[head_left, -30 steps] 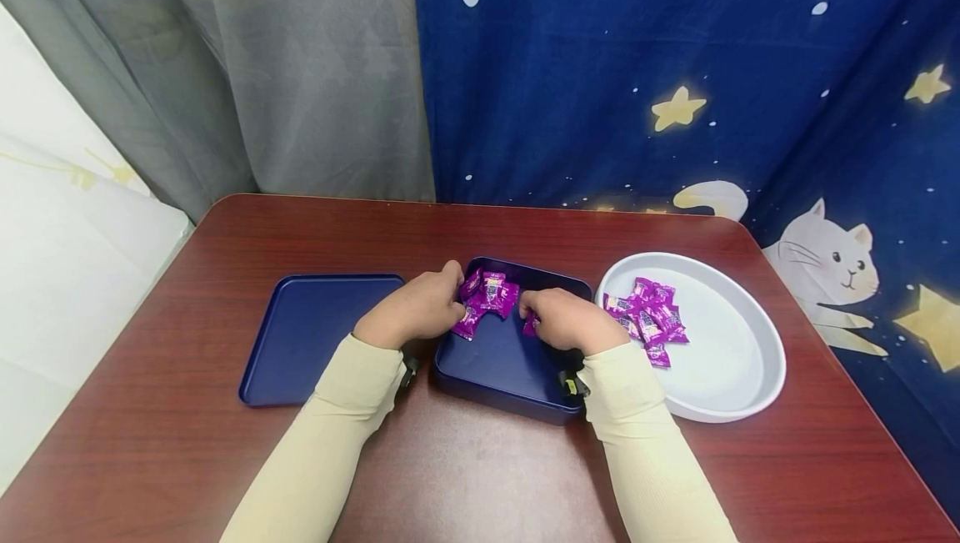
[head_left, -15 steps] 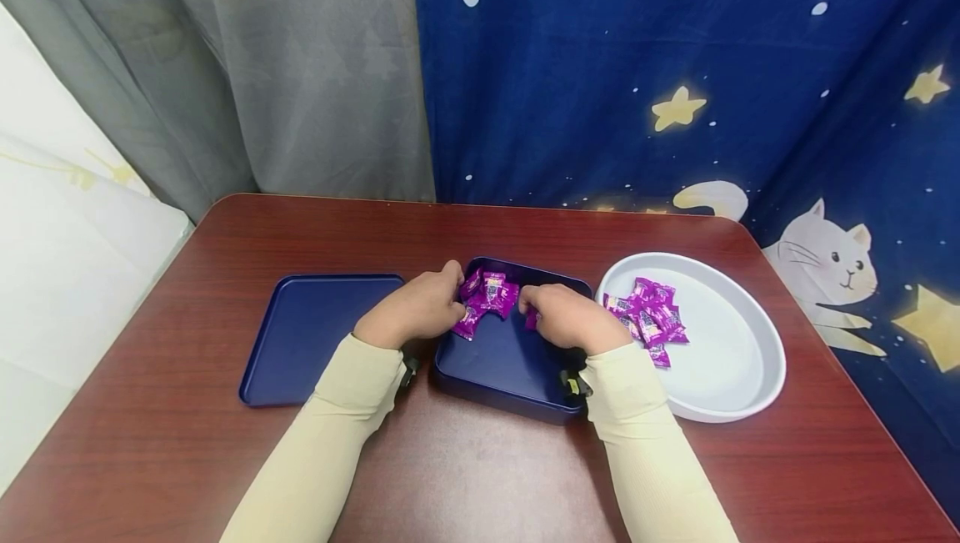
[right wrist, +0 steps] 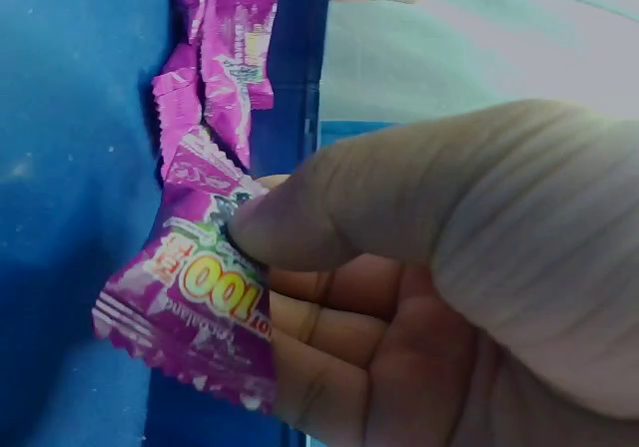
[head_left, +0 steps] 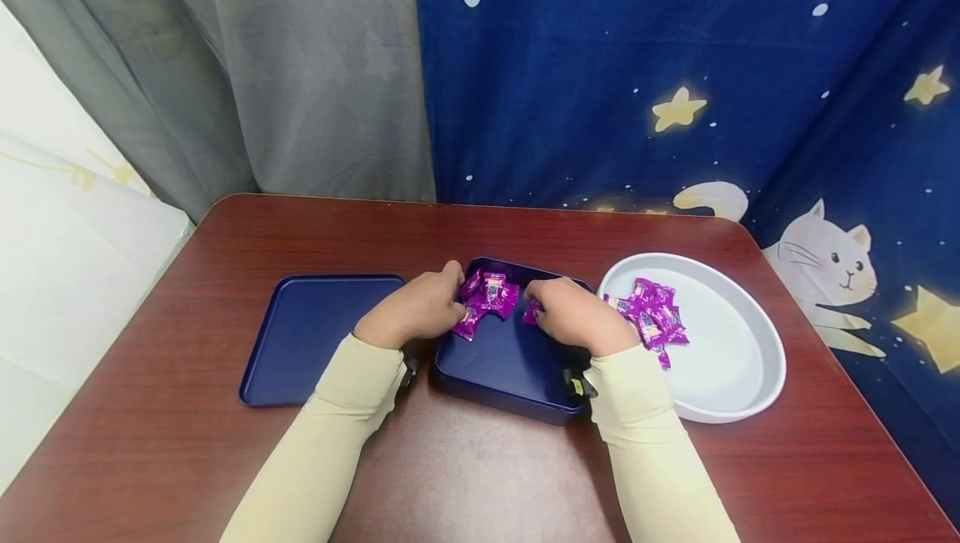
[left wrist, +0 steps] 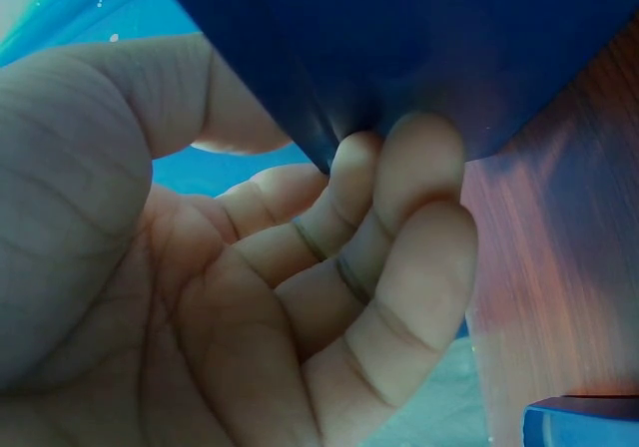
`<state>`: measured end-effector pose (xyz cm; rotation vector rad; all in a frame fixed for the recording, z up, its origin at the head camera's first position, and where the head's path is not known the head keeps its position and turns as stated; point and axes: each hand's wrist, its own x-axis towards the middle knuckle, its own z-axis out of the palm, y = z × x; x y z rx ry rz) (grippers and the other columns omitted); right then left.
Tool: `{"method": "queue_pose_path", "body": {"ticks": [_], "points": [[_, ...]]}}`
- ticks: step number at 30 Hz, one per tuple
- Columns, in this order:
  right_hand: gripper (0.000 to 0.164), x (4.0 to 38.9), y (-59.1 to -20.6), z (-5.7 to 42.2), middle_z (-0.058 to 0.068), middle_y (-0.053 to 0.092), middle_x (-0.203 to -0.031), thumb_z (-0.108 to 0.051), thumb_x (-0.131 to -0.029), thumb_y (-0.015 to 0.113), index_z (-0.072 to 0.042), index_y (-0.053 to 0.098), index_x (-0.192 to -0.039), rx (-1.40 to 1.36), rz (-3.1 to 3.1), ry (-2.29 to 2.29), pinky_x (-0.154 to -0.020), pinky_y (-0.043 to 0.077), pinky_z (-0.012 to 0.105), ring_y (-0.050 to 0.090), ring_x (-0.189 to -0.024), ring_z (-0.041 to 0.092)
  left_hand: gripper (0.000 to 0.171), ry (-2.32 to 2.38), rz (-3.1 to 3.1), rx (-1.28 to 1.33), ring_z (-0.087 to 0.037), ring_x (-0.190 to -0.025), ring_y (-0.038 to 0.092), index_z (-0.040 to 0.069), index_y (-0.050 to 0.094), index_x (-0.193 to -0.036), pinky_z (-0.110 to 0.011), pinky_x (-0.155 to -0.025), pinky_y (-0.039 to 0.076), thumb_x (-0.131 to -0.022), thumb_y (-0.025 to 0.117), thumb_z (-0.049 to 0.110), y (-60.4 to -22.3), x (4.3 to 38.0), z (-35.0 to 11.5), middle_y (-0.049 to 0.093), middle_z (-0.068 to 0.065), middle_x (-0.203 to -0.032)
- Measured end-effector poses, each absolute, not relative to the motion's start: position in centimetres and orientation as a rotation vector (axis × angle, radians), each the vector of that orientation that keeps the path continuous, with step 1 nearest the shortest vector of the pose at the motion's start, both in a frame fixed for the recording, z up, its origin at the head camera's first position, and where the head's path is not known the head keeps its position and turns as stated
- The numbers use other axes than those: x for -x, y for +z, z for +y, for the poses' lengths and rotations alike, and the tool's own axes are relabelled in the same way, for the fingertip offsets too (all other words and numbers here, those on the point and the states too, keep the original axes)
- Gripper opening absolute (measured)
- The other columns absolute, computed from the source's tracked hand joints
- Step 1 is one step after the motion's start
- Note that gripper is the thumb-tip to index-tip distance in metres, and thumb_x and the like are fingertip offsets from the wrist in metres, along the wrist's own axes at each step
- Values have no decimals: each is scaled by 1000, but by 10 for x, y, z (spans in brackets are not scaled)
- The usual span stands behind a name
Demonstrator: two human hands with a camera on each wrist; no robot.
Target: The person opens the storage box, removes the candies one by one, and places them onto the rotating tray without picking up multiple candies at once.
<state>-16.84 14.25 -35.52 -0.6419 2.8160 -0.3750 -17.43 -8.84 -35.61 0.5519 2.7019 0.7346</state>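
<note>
A dark blue rectangular box (head_left: 510,368) stands at the middle of the table, with several purple wrapped candies (head_left: 491,294) in its far left part. My left hand (head_left: 420,307) grips the box's left wall. In the left wrist view, the thumb reaches over the wall's edge and the curled fingers (left wrist: 419,163) lie against its outer side. Over the inside of the box, my right hand (head_left: 576,315) pinches one purple candy (right wrist: 205,277) between thumb and fingers, beside the other candies. The right hand hides part of the box's right side.
A white oval tray (head_left: 727,334) holds several more purple candies (head_left: 652,314), right of the box. To the left lies a flat dark blue lid (head_left: 315,343), partly under my left arm. Curtains (head_left: 562,109) hang behind the brown table (head_left: 450,476).
My right hand has shifted slightly right and away from me with the candy, which shows a little more. The left hand and the box have stayed in place.
</note>
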Motion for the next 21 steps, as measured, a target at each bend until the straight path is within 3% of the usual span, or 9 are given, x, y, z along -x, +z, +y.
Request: {"method": "queue_pose_path", "body": {"ticks": [21], "points": [[10,167,-352,145,4,62,-83,-1,-90,61,-8,66,-94,715,2868,-379,-78,49,38,55,-78,23,33,740,2708,-548,-23,-82,58,2,45,-122,-40,-79,48,-95,60,14,-357,174,-88,59,-9,-88]]}}
